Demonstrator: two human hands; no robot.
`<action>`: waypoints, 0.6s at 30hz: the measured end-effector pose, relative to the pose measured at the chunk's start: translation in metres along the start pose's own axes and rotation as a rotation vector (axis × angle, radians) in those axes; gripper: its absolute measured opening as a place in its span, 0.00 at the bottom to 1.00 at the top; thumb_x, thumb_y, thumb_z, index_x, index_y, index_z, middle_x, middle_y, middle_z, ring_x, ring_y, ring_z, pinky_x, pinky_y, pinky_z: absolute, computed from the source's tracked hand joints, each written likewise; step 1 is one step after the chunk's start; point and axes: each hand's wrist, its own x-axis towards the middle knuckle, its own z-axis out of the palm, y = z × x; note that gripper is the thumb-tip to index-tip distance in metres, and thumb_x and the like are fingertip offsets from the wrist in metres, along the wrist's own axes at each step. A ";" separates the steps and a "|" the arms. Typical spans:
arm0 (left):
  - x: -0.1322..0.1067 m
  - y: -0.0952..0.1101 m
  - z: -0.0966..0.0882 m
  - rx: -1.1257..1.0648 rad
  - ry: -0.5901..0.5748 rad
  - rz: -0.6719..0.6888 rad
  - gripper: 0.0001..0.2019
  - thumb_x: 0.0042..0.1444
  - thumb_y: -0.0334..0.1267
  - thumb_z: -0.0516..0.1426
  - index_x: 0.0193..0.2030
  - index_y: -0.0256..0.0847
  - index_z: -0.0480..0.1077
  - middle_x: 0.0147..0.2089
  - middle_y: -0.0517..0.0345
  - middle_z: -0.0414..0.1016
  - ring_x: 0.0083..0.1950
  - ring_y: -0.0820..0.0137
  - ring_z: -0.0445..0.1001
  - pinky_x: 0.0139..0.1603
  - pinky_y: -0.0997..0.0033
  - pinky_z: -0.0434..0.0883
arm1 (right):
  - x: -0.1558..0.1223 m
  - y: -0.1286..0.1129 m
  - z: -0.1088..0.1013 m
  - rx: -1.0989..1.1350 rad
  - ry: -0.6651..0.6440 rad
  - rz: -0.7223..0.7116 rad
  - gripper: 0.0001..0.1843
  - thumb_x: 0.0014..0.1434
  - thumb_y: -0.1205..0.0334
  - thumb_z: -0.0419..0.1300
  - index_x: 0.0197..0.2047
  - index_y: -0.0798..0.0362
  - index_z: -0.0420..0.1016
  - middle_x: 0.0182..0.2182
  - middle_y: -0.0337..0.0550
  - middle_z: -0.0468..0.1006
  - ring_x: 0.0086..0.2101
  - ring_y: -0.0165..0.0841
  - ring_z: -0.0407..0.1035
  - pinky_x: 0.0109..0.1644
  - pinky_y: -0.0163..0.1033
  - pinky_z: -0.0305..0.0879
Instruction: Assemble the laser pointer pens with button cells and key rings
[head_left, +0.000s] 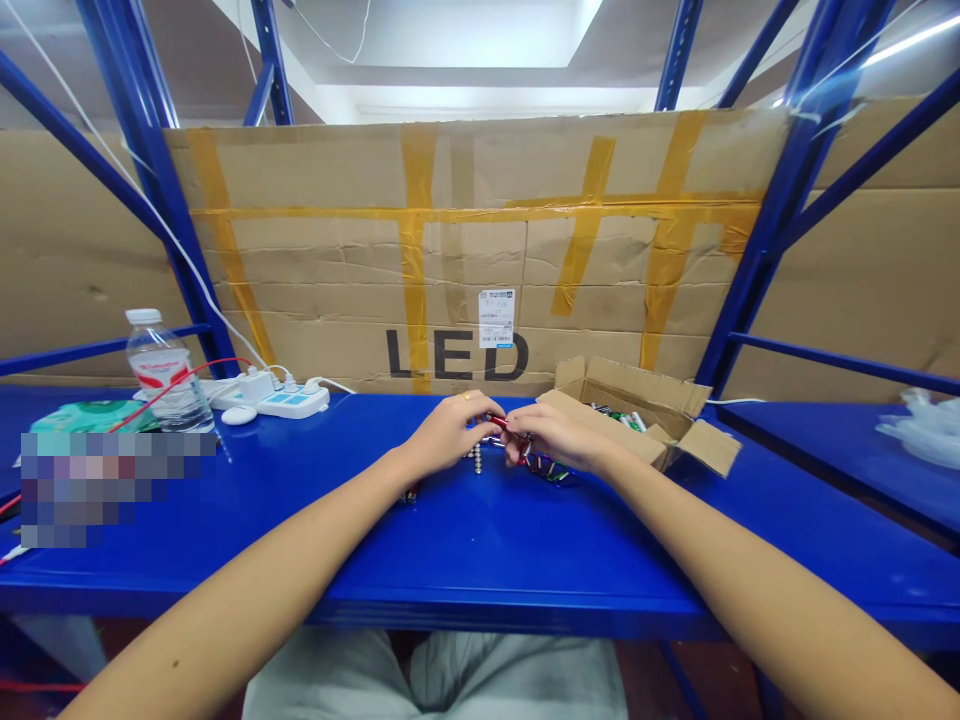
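Observation:
My left hand [452, 430] and my right hand [551, 432] meet over the middle of the blue table. Between their fingertips is a short, shiny red rod [497, 421], pinched from both sides. A lattice of coloured rods [551, 468], red, green and dark, hangs or lies under my right hand; whether it joins the red rod is hidden by the fingers. Small silver balls [478, 460] stand in rows just below my left fingertips. A few small dark and red pieces [409, 493] lie beside my left wrist, partly covered by it.
An open cardboard box [637, 400] holding rods sits behind my right hand. On the left are a water bottle [169, 375], a white power strip [289, 400], cables and a green packet [90, 418]. A large cardboard sheet [337, 270] stands along the back between blue posts.

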 end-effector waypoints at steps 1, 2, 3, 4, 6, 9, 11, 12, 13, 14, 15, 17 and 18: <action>0.000 0.001 -0.001 -0.017 0.003 -0.007 0.06 0.59 0.33 0.57 0.42 0.41 0.75 0.39 0.56 0.76 0.43 0.68 0.73 0.47 0.66 0.68 | 0.000 0.000 0.002 0.028 -0.001 0.008 0.11 0.55 0.57 0.58 0.27 0.56 0.72 0.22 0.43 0.77 0.26 0.33 0.72 0.32 0.37 0.65; 0.000 0.002 -0.001 -0.041 0.005 -0.018 0.06 0.59 0.33 0.57 0.42 0.41 0.75 0.40 0.56 0.77 0.43 0.68 0.73 0.47 0.65 0.68 | 0.000 0.000 0.004 0.056 0.000 0.014 0.12 0.56 0.56 0.58 0.28 0.56 0.71 0.21 0.43 0.76 0.25 0.33 0.71 0.30 0.37 0.64; 0.001 0.004 -0.001 -0.076 0.004 -0.034 0.06 0.59 0.34 0.58 0.42 0.41 0.75 0.41 0.55 0.77 0.44 0.67 0.73 0.49 0.64 0.68 | 0.000 -0.001 0.006 0.092 -0.001 0.017 0.13 0.56 0.55 0.58 0.27 0.56 0.70 0.20 0.43 0.75 0.24 0.33 0.71 0.30 0.37 0.64; 0.001 0.004 -0.001 -0.125 0.008 -0.059 0.07 0.58 0.36 0.59 0.43 0.41 0.75 0.42 0.54 0.77 0.45 0.66 0.74 0.50 0.63 0.68 | 0.000 -0.002 0.007 0.136 -0.004 0.017 0.13 0.57 0.55 0.57 0.27 0.56 0.69 0.17 0.40 0.72 0.22 0.32 0.69 0.30 0.38 0.64; 0.003 0.004 0.000 -0.297 0.044 -0.134 0.12 0.57 0.42 0.60 0.46 0.40 0.75 0.46 0.51 0.78 0.48 0.63 0.74 0.53 0.60 0.68 | -0.001 -0.006 0.010 0.229 -0.017 0.022 0.13 0.58 0.55 0.57 0.28 0.55 0.68 0.14 0.34 0.64 0.18 0.29 0.62 0.29 0.39 0.65; 0.006 -0.001 0.001 -0.737 0.130 -0.281 0.23 0.61 0.55 0.54 0.50 0.36 0.73 0.51 0.44 0.77 0.54 0.58 0.74 0.57 0.55 0.67 | -0.003 -0.011 0.012 0.297 -0.018 0.073 0.12 0.60 0.55 0.57 0.30 0.55 0.68 0.14 0.29 0.55 0.16 0.26 0.51 0.26 0.37 0.64; 0.008 -0.006 -0.001 -1.012 0.168 -0.373 0.29 0.63 0.59 0.48 0.49 0.34 0.74 0.52 0.40 0.76 0.56 0.56 0.73 0.60 0.54 0.65 | -0.004 -0.012 0.012 0.308 0.005 0.120 0.11 0.60 0.56 0.57 0.31 0.54 0.66 0.16 0.29 0.54 0.17 0.25 0.49 0.24 0.35 0.60; 0.009 -0.009 -0.003 -1.105 0.179 -0.417 0.30 0.64 0.60 0.46 0.48 0.33 0.74 0.53 0.39 0.76 0.57 0.55 0.72 0.61 0.55 0.65 | -0.004 -0.012 0.011 0.312 0.021 0.137 0.11 0.60 0.56 0.57 0.31 0.54 0.66 0.17 0.29 0.54 0.18 0.25 0.49 0.24 0.35 0.59; 0.010 -0.011 -0.006 -1.169 0.190 -0.458 0.31 0.64 0.59 0.45 0.47 0.32 0.74 0.53 0.38 0.76 0.58 0.55 0.72 0.62 0.56 0.64 | -0.003 -0.011 0.010 0.309 0.043 0.147 0.10 0.60 0.57 0.57 0.30 0.54 0.65 0.17 0.30 0.54 0.18 0.25 0.48 0.23 0.34 0.58; 0.010 -0.013 -0.008 -1.210 0.199 -0.495 0.31 0.65 0.59 0.43 0.47 0.31 0.74 0.53 0.37 0.76 0.58 0.55 0.72 0.63 0.56 0.63 | -0.002 -0.010 0.010 0.295 0.070 0.152 0.09 0.60 0.59 0.57 0.30 0.54 0.65 0.18 0.29 0.53 0.18 0.25 0.48 0.22 0.34 0.57; 0.010 -0.015 -0.010 -1.237 0.206 -0.530 0.32 0.66 0.58 0.42 0.46 0.30 0.74 0.53 0.36 0.76 0.58 0.55 0.72 0.63 0.57 0.63 | -0.001 -0.008 0.008 0.273 0.104 0.152 0.08 0.60 0.60 0.56 0.30 0.54 0.65 0.18 0.29 0.52 0.18 0.24 0.47 0.22 0.34 0.56; 0.010 -0.017 -0.013 -1.266 0.223 -0.593 0.33 0.67 0.57 0.40 0.46 0.29 0.74 0.52 0.35 0.76 0.57 0.55 0.73 0.63 0.57 0.63 | 0.002 -0.005 0.006 0.220 0.181 0.138 0.06 0.58 0.62 0.56 0.31 0.54 0.66 0.17 0.29 0.51 0.17 0.24 0.45 0.20 0.33 0.53; 0.010 -0.018 -0.013 -1.273 0.234 -0.620 0.33 0.67 0.57 0.39 0.46 0.29 0.74 0.52 0.35 0.76 0.57 0.55 0.73 0.63 0.58 0.63 | 0.003 -0.003 0.004 0.196 0.218 0.130 0.05 0.58 0.63 0.56 0.31 0.54 0.67 0.17 0.29 0.50 0.17 0.24 0.44 0.19 0.33 0.52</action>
